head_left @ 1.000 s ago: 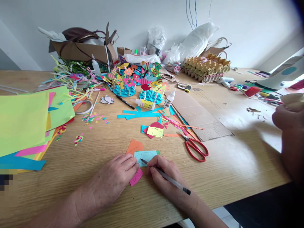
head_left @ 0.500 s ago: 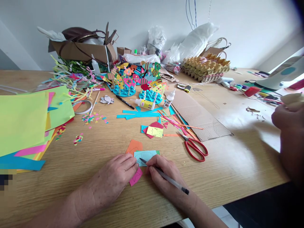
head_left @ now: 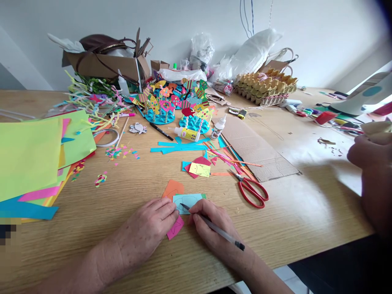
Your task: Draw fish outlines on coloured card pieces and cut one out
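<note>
In the head view my right hand (head_left: 214,224) grips a pen (head_left: 227,235) with a clear barrel. The pen's tip rests on a small light-blue paper piece (head_left: 193,200) that bears a drawn curved outline. My left hand (head_left: 156,220) lies flat at the left edge of that piece, fingers side by side and pressing down. Partly under the left hand are an orange paper piece (head_left: 174,188) and a pink paper piece (head_left: 175,228), both with pen lines. Green paper peeks out behind the light-blue piece.
Red-handled scissors (head_left: 251,192) lie right of my hands. Beyond are a yellow paper with a drawn fish (head_left: 199,169), blue strips (head_left: 180,147), glue bottles (head_left: 218,128) and cardboard (head_left: 254,151). Coloured sheets (head_left: 27,155) are stacked left. Another person's hand (head_left: 370,153) is at far right.
The pen tip has shifted very slightly on the light-blue paper. My left hand stays in place. The other person's hand at the right has moved slightly left.
</note>
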### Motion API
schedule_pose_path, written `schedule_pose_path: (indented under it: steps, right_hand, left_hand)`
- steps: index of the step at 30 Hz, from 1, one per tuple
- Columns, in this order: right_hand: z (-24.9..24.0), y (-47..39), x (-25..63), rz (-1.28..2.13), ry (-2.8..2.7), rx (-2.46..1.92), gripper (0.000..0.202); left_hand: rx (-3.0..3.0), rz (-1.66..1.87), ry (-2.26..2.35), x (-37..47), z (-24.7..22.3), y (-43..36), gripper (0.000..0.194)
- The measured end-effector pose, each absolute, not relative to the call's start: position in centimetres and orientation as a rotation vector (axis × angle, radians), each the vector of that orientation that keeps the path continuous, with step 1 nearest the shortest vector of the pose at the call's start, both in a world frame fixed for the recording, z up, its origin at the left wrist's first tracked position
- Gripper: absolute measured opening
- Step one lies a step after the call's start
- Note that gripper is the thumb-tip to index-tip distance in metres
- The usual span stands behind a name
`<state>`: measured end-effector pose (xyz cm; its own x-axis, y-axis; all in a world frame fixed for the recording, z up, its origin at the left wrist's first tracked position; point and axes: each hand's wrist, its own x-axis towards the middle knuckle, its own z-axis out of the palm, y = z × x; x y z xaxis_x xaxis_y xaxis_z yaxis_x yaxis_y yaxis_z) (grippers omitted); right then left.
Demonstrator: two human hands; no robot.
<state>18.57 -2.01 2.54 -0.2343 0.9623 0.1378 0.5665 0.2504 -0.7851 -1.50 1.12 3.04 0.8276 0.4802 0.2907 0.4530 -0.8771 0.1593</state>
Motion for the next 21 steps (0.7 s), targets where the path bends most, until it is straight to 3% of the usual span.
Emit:
schedule_pose_path:
  steps: [9, 21]
  right_hand:
    - [2.7, -2.05, 18.65, 0.831, -1.898, -1.397, 0.016]
    - [2.75, -1.97, 18.59, 0.865, -1.899, -1.37, 0.016]
  left_hand:
    - [2.922, 0.466, 0.751, -1.58, 3.11, 1.05, 0.028]
    - [2.905, 0.465, 0.769, -1.49, 3.16, 0.95, 0.037]
